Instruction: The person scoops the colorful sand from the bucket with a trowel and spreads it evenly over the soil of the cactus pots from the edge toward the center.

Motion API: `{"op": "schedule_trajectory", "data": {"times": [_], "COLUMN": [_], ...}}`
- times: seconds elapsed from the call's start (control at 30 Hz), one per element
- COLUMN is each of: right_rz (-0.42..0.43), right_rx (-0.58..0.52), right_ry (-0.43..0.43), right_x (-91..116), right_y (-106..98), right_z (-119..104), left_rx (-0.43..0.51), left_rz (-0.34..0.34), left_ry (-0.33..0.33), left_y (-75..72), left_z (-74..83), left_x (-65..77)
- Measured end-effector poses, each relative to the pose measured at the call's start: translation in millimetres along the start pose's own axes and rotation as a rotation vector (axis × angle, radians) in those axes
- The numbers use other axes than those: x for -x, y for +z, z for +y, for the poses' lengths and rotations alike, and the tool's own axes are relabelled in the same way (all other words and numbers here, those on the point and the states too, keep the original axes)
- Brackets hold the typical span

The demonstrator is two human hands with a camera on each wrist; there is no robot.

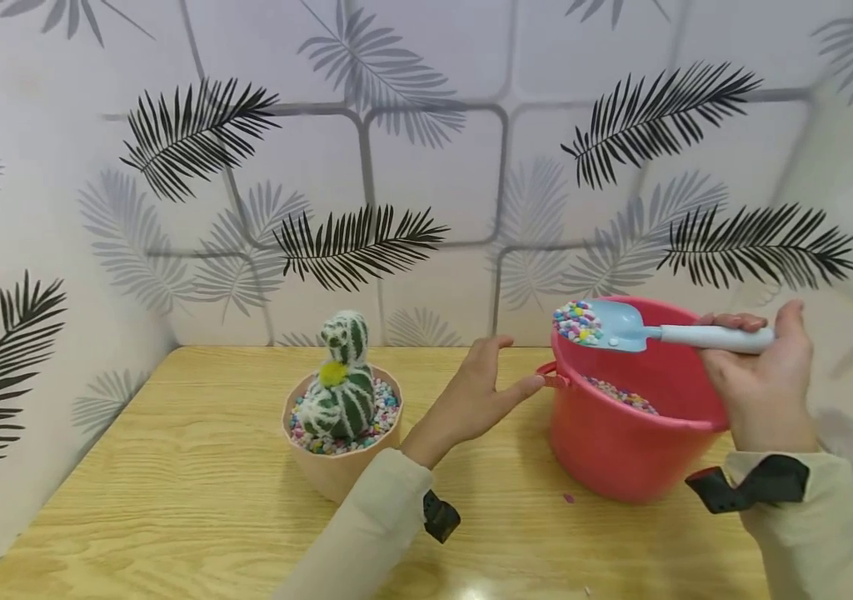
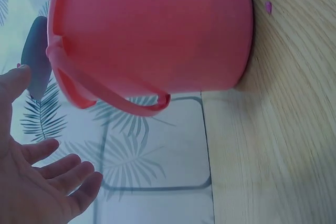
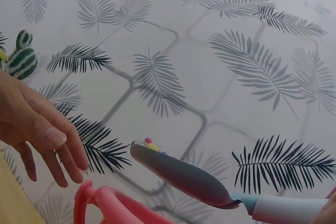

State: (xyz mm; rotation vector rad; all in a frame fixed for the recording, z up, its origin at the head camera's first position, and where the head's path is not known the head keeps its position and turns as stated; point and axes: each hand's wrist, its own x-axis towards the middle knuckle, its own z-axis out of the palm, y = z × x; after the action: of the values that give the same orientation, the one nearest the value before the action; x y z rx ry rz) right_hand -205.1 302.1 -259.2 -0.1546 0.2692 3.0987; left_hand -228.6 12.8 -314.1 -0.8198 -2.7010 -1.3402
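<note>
My right hand [image 1: 760,379] grips the white handle of a small light-blue trowel [image 1: 621,327] above the red bucket [image 1: 621,450]. Colourful pebbles [image 1: 578,323] are heaped on the trowel's blade. More pebbles [image 1: 621,395] lie inside the bucket. My left hand [image 1: 467,400] is held with its fingers extended between the bucket and the plant pot; in the left wrist view its fingers [image 2: 68,174] hold nothing. The thumb comes near the bucket's handle joint. To the left, a green cactus [image 1: 347,392] with white fuzz and a yellow flower stands in a peach pot [image 1: 332,475], pebbles around its base.
The pot and bucket stand on a light wooden table [image 1: 172,475]. A stray pink pebble [image 1: 568,498] lies in front of the bucket. Behind rises a wall [image 1: 456,183] with a leaf pattern. The bucket's handle [image 2: 115,95] hangs down its side.
</note>
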Motion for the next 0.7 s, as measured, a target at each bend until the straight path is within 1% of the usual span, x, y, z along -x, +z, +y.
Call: {"op": "schedule_trajectory", "data": {"times": [0.07, 0.13, 0.33, 0.7], "right_rz": [0.001, 0.004, -0.019, 0.007], "right_rx": [0.005, 0.018, 0.042, 0.054], "right_ry": [0.008, -0.005, -0.012, -0.002], "right_x": [-1, -3, -6, -7], "right_y": [-1, -3, -5, -9], "right_z": [3, 6, 17, 34], "left_rx": [-0.006, -0.008, -0.013, -0.049], "left_rz": [0.006, 0.009, 0.016, -0.016], "left_ry": [-0.001, -0.003, 0.004, -0.013], "left_y": [-2.6, -5.0, -12.8, -24.0], "left_z": [-3.1, -5.3, -10.8, -13.8], "left_x": [3.1, 6.4, 16.8, 46.2]}}
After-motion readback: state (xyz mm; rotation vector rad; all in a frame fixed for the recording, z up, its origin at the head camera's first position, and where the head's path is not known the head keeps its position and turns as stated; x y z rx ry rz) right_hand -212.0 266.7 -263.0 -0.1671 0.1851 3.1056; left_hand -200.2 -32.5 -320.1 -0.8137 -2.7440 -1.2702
